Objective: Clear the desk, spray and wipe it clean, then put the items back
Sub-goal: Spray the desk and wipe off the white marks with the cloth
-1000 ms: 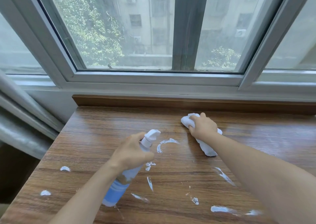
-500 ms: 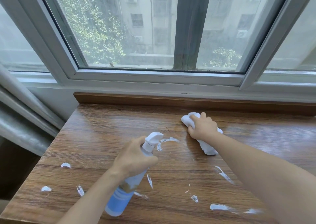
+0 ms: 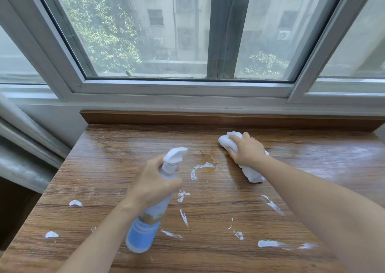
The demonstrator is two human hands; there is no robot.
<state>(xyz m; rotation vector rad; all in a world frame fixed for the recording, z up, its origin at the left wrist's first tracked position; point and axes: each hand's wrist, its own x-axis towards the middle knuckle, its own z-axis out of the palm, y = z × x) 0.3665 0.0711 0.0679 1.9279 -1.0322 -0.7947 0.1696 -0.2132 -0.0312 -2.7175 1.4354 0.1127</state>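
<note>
Big window (image 3: 187,33) runs along the far side, wood-grain table (image 3: 108,168) right under it. Left hand (image 3: 153,184) has its grip wrapped round a blue spray bottle (image 3: 143,229), held tilted above the table, white nozzle (image 3: 174,158) sticking out past the grip twd the window. Right hand (image 3: 246,151) w/ fingers curled over a white cloth (image 3: 251,172), pressing it on the table. Between the two grips, a curved white foam smear (image 3: 200,168); more foam blobs (image 3: 268,243) on the near side.
</note>
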